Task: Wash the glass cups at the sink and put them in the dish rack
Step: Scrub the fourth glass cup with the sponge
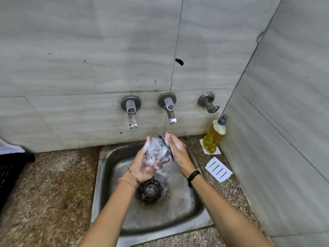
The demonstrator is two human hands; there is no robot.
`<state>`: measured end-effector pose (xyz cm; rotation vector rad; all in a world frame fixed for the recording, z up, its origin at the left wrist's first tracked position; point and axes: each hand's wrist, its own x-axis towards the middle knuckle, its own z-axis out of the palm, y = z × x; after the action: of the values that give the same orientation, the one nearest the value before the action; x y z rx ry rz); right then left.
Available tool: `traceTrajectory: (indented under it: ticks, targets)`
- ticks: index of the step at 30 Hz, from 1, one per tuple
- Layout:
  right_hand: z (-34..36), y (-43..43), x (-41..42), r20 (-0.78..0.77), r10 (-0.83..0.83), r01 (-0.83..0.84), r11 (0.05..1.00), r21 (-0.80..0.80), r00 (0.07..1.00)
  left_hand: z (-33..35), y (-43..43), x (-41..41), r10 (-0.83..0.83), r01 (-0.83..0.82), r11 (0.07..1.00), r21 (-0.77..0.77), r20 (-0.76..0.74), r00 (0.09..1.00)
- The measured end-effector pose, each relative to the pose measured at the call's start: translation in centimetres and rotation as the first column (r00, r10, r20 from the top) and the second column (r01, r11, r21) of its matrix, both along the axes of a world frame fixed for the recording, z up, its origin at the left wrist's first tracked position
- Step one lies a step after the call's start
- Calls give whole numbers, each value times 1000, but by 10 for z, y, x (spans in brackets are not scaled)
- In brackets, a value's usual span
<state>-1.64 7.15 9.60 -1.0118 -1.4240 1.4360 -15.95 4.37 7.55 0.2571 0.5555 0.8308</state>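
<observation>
Sink [97,202] under left hand [142,166] gripping soapy cup [156,150]; bottle [213,138] at right.

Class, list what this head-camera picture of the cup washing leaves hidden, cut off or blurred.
1. Glass cup: head view; foam and the left hand hide its surface.
2. Right hand: head view; its palm is turned away, behind the cup.
3. Black crate: head view; cut off by the left edge, contents unseen.

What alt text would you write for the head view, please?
Over a steel sink, the left hand grips a foam-covered glass cup while the right hand presses against its end. Wall taps above; a yellow soap bottle at right.
</observation>
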Motion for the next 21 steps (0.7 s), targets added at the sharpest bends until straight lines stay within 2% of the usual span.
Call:
traceTrajectory:
  ticks: [3, 6, 8, 10, 12, 14, 15, 16, 18, 20, 21]
  targets:
    - [-1, 6, -10, 187, -197, 163, 970, 181, 962, -6, 2, 14, 102, -103, 994, -39, -31, 994]
    - [-14, 15, -12, 446, -401, 276, 907, 319, 800, -5, 4, 25, 145, -161, 981, -105, -149, 978]
    - [-23, 16, -14, 546, -489, 376, 872, 312, 680, -4, 3, 29, 180, -217, 972, -92, -301, 936]
    - [-27, 13, -17, 567, -478, 451, 870, 200, 670, -12, 2, 35, 284, -345, 938, -37, -488, 825]
    - [-27, 7, -17, 563, -352, 349, 930, 118, 748, -18, 0, 39, 371, -474, 880, -33, -575, 729]
    - [-30, -6, -13, 466, -143, 121, 990, 76, 873, -17, -4, 31, 396, -516, 848, -121, -503, 768]
    - [-30, -14, -7, 413, -22, -7, 998, 70, 910, -21, -2, 21, 367, -491, 854, -171, -469, 803]
    - [-33, -21, 0, 402, 97, -138, 988, 75, 911, -20, -2, 13, 335, -467, 855, -224, -449, 828]
    - [-41, -24, 15, 514, 244, -353, 928, 123, 822, -21, -2, -3, 232, -384, 892, -237, -491, 840]
    - [-49, -20, 24, 681, 239, -478, 859, 185, 692, -20, -3, -7, 168, -326, 918, -224, -525, 835]
    - [-50, -17, 26, 709, 250, -503, 848, 169, 659, -16, -3, -4, 169, -322, 925, -200, -545, 821]
